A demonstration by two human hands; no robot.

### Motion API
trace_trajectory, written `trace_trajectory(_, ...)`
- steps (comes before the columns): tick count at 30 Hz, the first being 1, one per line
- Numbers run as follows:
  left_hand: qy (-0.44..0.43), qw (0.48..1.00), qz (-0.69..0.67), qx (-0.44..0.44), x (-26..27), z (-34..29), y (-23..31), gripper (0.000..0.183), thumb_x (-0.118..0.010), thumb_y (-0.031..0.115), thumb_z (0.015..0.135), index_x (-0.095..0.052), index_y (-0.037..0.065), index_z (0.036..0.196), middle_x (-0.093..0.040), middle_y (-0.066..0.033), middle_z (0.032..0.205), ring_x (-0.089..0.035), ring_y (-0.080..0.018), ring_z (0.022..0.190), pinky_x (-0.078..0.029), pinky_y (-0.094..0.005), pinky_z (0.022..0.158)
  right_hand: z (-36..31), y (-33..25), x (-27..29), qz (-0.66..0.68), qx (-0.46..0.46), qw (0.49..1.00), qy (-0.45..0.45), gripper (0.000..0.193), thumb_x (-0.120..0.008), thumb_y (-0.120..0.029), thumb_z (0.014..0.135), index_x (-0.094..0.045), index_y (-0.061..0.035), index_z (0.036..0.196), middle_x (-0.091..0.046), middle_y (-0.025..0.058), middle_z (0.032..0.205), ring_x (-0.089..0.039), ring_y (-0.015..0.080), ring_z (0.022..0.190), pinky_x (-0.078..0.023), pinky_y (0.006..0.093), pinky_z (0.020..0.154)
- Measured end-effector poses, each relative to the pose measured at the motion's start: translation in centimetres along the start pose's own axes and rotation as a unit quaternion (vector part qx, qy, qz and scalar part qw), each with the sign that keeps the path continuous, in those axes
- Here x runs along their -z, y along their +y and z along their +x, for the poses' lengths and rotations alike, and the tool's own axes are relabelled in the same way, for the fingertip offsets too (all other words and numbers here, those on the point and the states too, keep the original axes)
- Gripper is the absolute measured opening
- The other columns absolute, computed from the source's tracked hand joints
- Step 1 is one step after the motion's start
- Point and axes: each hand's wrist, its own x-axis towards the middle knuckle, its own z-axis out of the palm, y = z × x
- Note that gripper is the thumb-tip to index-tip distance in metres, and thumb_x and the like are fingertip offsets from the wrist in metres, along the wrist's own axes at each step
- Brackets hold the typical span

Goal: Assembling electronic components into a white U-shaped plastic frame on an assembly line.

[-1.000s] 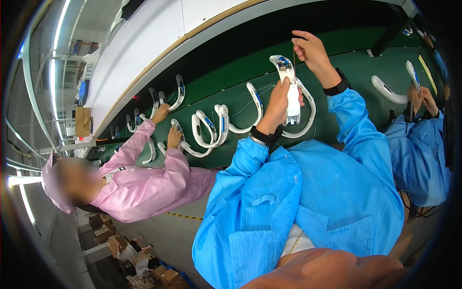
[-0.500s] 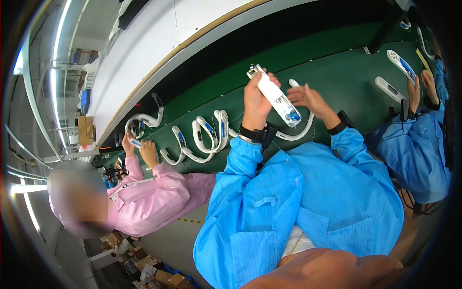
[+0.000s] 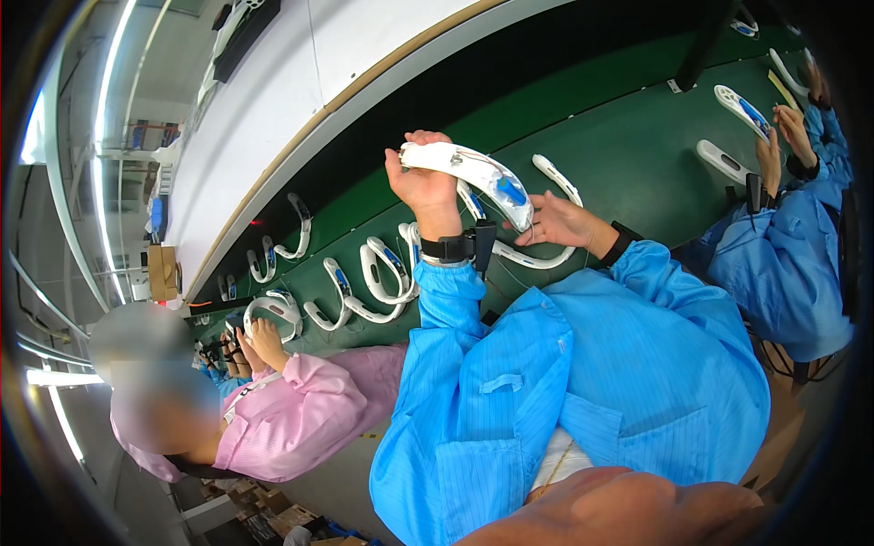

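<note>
Taking the curved white piece (image 3: pixel 473 171) as the middle of our clock, our left hand (image 3: pixel 423 182) sits toward nine o'clock, closed around its upper end, thumb and fingers wrapped about it. The piece is held up over the green table (image 3: pixel 633 173), tilted, its far end dropping toward four o'clock, with a blue component (image 3: pixel 512 190) near that end and thin wires along its face. Our right hand (image 3: pixel 564 223) is at four o'clock, fingers loosely parted beside the lower end; we cannot tell whether they touch it. Behind that hand a white U-shaped part (image 3: pixel 539 261) lies on the table, and more white U-shaped parts (image 3: pixel 369 314) stand in a row toward seven and eight o'clock. At seven o'clock a co-worker in pink (image 3: pixel 300 409) holds a white looped part (image 3: pixel 278 311). Between three and four o'clock we see a co-worker in blue (image 3: pixel 769 282), hands near a white-and-blue part (image 3: pixel 742 111), with a white curved shell (image 3: pixel 724 162) lying at three o'clock.
</note>
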Motion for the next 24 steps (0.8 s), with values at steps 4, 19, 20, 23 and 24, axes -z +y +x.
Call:
trace_trajectory(4,0.009,0.999,-0.051,-0.017,0.3,1.4,2.4,0.045,-0.042,0.045,0.092,-0.044,0.000,0.085,-0.048,-0.0099,0.077,-0.048,-0.0217,0.070,-0.042,-0.0366,0.067,-0.8,-1.4,0.8,-0.131,-0.023,0.990,0.043,0.052,-0.052,-0.035,0.094,-0.041,-0.0009,0.131,-0.066,0.0150,0.087,-0.062,0.0174,0.063,-0.051,0.0313,0.065)
trace_trajectory(19,0.094,0.966,-0.164,-0.178,3.5,1.2,13.3,0.046,-0.039,0.047,0.093,-0.042,0.003,0.079,-0.044,-0.0087,0.066,-0.049,-0.0211,0.065,-0.043,-0.0371,0.059,-11.9,-16.5,1.1,-0.327,0.075,0.917,0.218,0.017,-0.061,-0.012,0.085,-0.064,0.0030,0.091,-0.058,0.0039,0.056,-0.053,0.0091,0.046,-0.042,0.0219,0.048)
trace_trajectory(20,0.096,0.963,-0.162,-0.192,4.1,1.5,13.9,0.045,-0.040,0.045,0.093,-0.043,0.002,0.080,-0.045,-0.0091,0.067,-0.049,-0.0216,0.065,-0.043,-0.0376,0.059,-12.4,-16.4,1.7,-0.257,0.122,0.943,0.174,0.018,-0.059,-0.011,0.086,-0.063,0.0029,0.095,-0.058,0.0046,0.057,-0.054,0.0107,0.048,-0.045,0.0232,0.053)
trace_trajectory(23,0.119,0.954,-0.158,-0.226,5.0,1.8,14.1,0.044,-0.042,0.043,0.092,-0.044,0.001,0.082,-0.046,-0.0104,0.068,-0.050,-0.0229,0.066,-0.044,-0.0396,0.060,-13.4,-16.0,3.8,-0.159,0.191,0.965,0.088,0.024,-0.053,-0.015,0.091,-0.059,0.0043,0.104,-0.065,0.0106,0.072,-0.063,0.0185,0.059,-0.051,0.0298,0.068)
trace_trajectory(24,0.132,0.949,-0.153,-0.241,5.0,1.8,13.5,0.044,-0.042,0.042,0.092,-0.044,0.000,0.082,-0.047,-0.0109,0.068,-0.050,-0.0234,0.066,-0.045,-0.0403,0.061,-13.8,-16.0,3.5,-0.162,0.196,0.963,0.093,0.024,-0.053,-0.015,0.091,-0.059,0.0043,0.104,-0.065,0.0106,0.072,-0.063,0.0185,0.059,-0.051,0.0298,0.068)
